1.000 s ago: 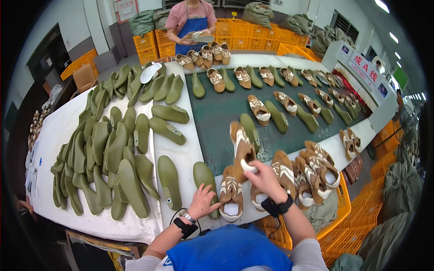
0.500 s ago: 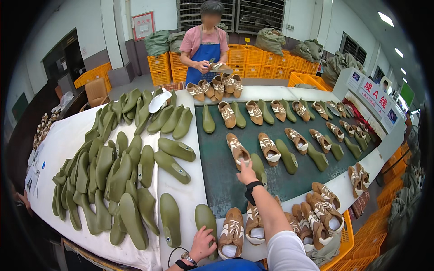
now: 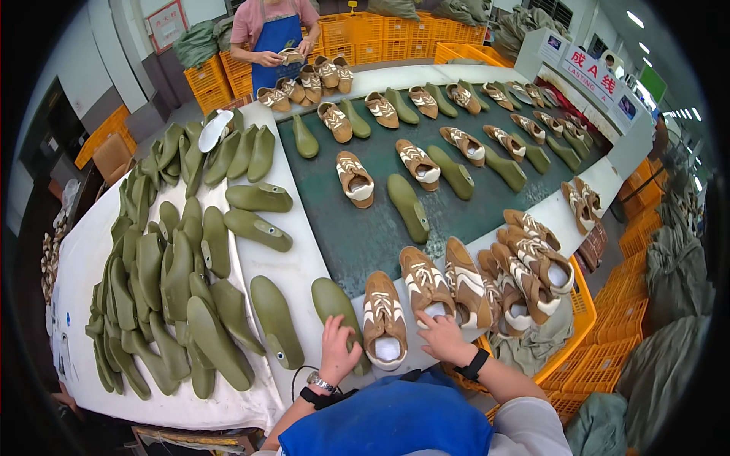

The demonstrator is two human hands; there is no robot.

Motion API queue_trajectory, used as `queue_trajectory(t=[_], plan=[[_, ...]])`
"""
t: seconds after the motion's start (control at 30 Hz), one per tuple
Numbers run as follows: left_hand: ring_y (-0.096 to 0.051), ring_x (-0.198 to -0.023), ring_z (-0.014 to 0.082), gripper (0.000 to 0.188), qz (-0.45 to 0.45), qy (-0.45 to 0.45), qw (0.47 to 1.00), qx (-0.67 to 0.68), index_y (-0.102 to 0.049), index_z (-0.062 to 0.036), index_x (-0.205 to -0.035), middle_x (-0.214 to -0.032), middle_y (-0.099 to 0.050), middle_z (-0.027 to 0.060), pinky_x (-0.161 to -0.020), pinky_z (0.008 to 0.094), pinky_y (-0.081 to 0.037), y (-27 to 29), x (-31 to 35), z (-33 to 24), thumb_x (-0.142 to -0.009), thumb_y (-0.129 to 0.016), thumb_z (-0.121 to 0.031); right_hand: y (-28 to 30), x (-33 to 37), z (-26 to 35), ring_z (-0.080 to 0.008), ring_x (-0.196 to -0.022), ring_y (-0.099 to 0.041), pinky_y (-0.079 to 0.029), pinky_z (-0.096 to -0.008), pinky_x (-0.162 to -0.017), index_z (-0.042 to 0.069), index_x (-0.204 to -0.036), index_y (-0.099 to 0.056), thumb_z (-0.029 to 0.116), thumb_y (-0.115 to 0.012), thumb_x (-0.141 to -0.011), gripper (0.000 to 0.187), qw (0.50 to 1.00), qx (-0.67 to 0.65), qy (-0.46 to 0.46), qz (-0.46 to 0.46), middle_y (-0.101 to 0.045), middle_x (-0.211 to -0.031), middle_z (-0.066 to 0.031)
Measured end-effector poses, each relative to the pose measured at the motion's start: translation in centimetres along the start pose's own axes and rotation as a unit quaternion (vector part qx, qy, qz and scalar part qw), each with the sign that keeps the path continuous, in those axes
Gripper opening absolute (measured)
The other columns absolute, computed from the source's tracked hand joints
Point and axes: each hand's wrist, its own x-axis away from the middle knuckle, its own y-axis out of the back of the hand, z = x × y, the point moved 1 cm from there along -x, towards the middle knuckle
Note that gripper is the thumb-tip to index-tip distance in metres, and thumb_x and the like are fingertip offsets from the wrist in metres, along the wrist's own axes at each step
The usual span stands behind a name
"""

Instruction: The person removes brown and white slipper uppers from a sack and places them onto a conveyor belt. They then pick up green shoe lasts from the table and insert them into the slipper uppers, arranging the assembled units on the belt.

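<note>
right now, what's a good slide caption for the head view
Left hand at a green shoe last, right hand at a brown sneaker, rows of shoes and lasts beyond.

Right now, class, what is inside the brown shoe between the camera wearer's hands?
Inside the brown shoe, something white, perhaps an insole, shows at the opening; the laced upper hides whatever is in the toe.

Pale walls (image 3: 85,53) meet a dark grey lower band (image 3: 156,72), with a dark doorway (image 3: 55,125) at the left. A brown chair (image 3: 114,158) stands on the grey floor (image 3: 182,114). Orange crates (image 3: 350,34) (stacked in rows) line the back, and white ceiling lights (image 3: 634,18) recede at upper right, near a dark window (image 3: 557,11).
</note>
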Motion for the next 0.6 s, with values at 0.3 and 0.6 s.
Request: queue_trajectory(t=[0.3,0.6], plan=[[-0.045,-0.120,0.0290,0.081,0.037,0.291,0.911,0.289,-0.025,-0.0062,-0.138,-0.130,-0.042,0.0206,-0.097,0.0382,-0.041,2.8,2.1,1.4,-0.067,-0.061,0.005,-0.4,4.6,1.2,-0.0330,-0.109,-0.048,-0.037,-0.0431,-0.093,0.010,-0.112,-0.059,0.017,-0.068,-0.074,0.039,0.952,-0.164,-0.040,-0.255,-0.050,-0.119,-0.0157],[-0.053,-0.109,0.0311,0.071,-0.041,0.256,0.881,0.396,-0.031,-0.0081,-0.135,-0.121,-0.049,0.0178,-0.087,0.0374,-0.049,2.4,-18.5,5.7,-0.070,-0.053,0.012,-1.3,9.1,1.0,-0.0298,-0.099,-0.054,-0.039,-0.0431,-0.091,0.008,-0.105,-0.062,0.017,-0.067,-0.075,0.031,0.933,-0.224,-0.068,-0.274,-0.059,-0.105,-0.0119]])
